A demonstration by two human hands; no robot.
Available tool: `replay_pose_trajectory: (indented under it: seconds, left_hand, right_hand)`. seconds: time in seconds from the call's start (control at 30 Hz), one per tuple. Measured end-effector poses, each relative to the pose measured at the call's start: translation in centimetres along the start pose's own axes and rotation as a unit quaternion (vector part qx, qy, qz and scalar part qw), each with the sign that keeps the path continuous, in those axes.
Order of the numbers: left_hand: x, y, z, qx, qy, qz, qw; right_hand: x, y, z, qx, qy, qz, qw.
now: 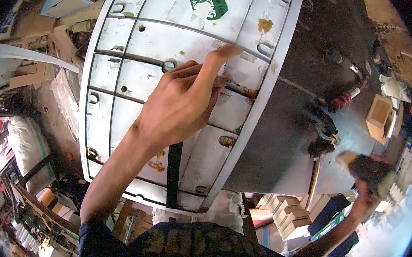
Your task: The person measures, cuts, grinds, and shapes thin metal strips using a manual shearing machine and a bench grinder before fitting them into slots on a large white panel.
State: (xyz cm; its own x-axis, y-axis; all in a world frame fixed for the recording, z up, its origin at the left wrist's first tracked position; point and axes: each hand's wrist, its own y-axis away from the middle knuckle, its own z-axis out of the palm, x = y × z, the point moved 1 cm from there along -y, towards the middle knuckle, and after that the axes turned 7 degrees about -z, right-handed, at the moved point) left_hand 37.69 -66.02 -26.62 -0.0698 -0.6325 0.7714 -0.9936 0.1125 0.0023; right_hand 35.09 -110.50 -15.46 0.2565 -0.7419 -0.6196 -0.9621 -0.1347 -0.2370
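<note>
A white panel with dark grooves, round holes and U-shaped slots lies in front of me, a torn green label on its far part. My left hand is over the panel's middle, one finger stretched toward the far right and the others bent. The fingers hide whatever may be between them. Out to the right, my right hand is closed around a dark brown block-like piece with paler ends, held off the tabletop. Motion blur hides its exact kind.
The panel rests on a dark tabletop. On it to the right lie a red-and-black tool and dark items. A wooden box stands farther right. Stacked pale blocks are below the near edge; a white sack is at left.
</note>
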Motion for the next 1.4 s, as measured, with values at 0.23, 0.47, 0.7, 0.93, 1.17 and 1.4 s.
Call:
replay_pose_trajectory:
  seconds: [0.23,0.47,0.7,0.93,1.17,1.4]
  left_hand:
    - [0.9,-0.5,-0.2,0.039,-0.014,0.063,0.997]
    - [0.3,-0.5,0.3,0.032,-0.035,0.066,0.997]
    - [0.4,-0.2,-0.5,-0.002,-0.041,0.031,0.999]
    - [-0.1,3.4,-5.7,0.165,0.007,-0.054,0.985]
    - [0.7,13.7,-8.1,0.271,-0.081,-0.150,0.947]
    - [2.2,19.9,-6.6,0.316,0.036,-0.278,0.906]
  right_hand:
    - [-15.4,-6.5,10.1,0.194,-0.547,0.074,0.811]
    - [-17.6,-10.5,17.7,-0.136,-0.549,-0.144,0.812]
    - [-18.8,-11.2,17.1,-0.183,-0.529,-0.183,0.808]
    - [-22.9,-9.9,20.4,-0.119,-0.604,-0.195,0.763]
    - [-24.0,-11.5,9.5,-0.241,-0.178,-0.230,0.926]
    - [-22.1,-10.3,14.7,-0.113,-0.419,-0.177,0.883]
